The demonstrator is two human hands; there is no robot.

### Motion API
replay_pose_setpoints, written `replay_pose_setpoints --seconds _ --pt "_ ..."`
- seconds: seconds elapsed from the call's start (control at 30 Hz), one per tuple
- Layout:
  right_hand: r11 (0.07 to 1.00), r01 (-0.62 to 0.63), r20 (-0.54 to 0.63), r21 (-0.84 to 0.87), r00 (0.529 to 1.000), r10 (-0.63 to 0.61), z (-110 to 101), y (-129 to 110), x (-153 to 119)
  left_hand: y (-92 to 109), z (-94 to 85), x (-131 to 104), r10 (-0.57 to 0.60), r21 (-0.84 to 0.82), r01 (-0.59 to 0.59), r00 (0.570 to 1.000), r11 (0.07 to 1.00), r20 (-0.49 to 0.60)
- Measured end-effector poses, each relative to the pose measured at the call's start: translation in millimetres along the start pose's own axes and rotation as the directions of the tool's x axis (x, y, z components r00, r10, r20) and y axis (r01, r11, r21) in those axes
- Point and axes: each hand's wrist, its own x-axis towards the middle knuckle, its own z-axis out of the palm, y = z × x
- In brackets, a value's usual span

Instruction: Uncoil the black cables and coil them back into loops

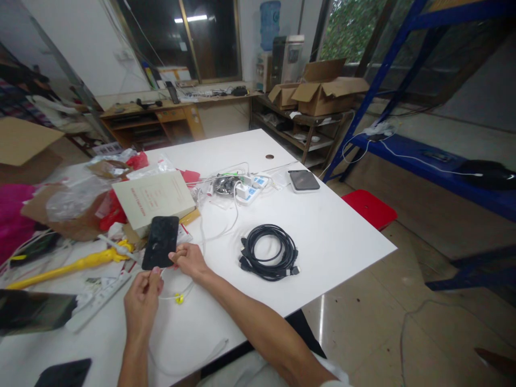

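Note:
A black phone point(160, 242) with a dark screen leans up near the thick pale book point(155, 199). My right hand point(188, 259) is closed at the phone's lower right corner, thumb against its edge. Just below the phone, my left hand point(144, 293) pinches the end of a white cable point(169, 297), close to the phone's bottom edge; whether the end is inside the phone cannot be made out. A small yellow tie point(179, 298) sits on that cable. Right of my hands, a coiled black cable point(269, 252) lies on the white table point(334, 242).
Power strips point(250, 192) and wires lie mid-table, with a grey-topped device point(303, 180) at the right. Plastic bags point(80, 199), a yellow tool point(80, 262) and another strip point(99, 301) crowd the left. A red stool point(370, 208) stands beyond the right edge.

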Motion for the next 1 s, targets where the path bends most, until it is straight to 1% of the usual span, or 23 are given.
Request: replay_pose_setpoints --seconds 0.13,0.27,0.33,0.43,0.5,0.53,0.63,0.7,0.73,0.8,0.83,0.9,1.0 --pt "1.000 -0.003 -0.072 -0.001 0.997 0.003 7.1 1.4 -5.5 -7.6 0.7 0.4 -0.004 -0.062 0.006 0.999 0.998 0.033" --pt "1.000 0.008 -0.118 -0.026 0.993 -0.011 16.6 -0.2 -12.1 -6.7 7.5 0.0 0.004 -0.150 0.002 0.999 0.989 0.037" --pt "0.999 0.009 -0.132 -0.044 0.991 -0.015 18.8 -2.9 -12.1 -6.7 8.1 -4.4 0.002 -0.180 0.005 0.999 0.984 0.039" --pt "0.996 0.014 -0.180 -0.085 0.983 -0.030 10.3 -10.8 -3.6 -12.1 2.2 -19.0 0.009 -0.213 0.000 0.999 0.977 0.045" --pt "0.992 0.025 -0.201 -0.122 0.978 -0.049 -3.9 -17.4 5.1 -18.4 -4.4 -29.4 0.008 -0.210 -0.007 1.000 0.978 0.004" --pt "0.989 0.034 -0.196 -0.143 0.979 -0.062 -12.1 -20.5 8.9 -21.2 -7.5 -32.8 0.006 -0.189 -0.012 0.999 0.982 -0.035" --pt "0.974 0.078 -0.130 -0.212 0.986 -0.107 -32.0 -28.0 14.6 -22.4 -13.3 -30.3 0.000 -0.052 -0.007 0.991 0.999 -0.134" --pt "0.959 0.105 -0.076 -0.263 0.989 -0.130 -36.8 -31.9 15.2 -14.4 -14.5 -19.5 0.059 0.074 -0.049 0.989 0.996 -0.137" --pt "0.949 0.120 -0.050 -0.290 0.989 -0.140 -36.7 -34.0 15.7 -8.0 -14.9 -13.1 0.123 0.140 -0.107 0.986 0.984 -0.109" --pt "0.924 0.155 0.004 -0.348 0.986 -0.164 -33.9 -38.8 18.7 7.1 -15.9 -1.4 0.270 0.267 -0.256 0.963 0.929 -0.017" --pt "0.909 0.174 0.034 -0.378 0.984 -0.175 -32.3 -41.5 21.3 14.5 -16.7 2.7 0.310 0.302 -0.305 0.950 0.903 0.032" --pt "0.876 0.208 0.102 -0.436 0.978 -0.182 -30.7 -46.8 27.7 26.8 -18.6 6.8 0.325 0.325 -0.337 0.941 0.883 0.093" --pt "0.829 0.238 0.194 -0.506 0.968 -0.160 -33.9 -51.7 35.5 37.9 -20.3 5.0 0.332 0.326 -0.346 0.938 0.880 0.097"
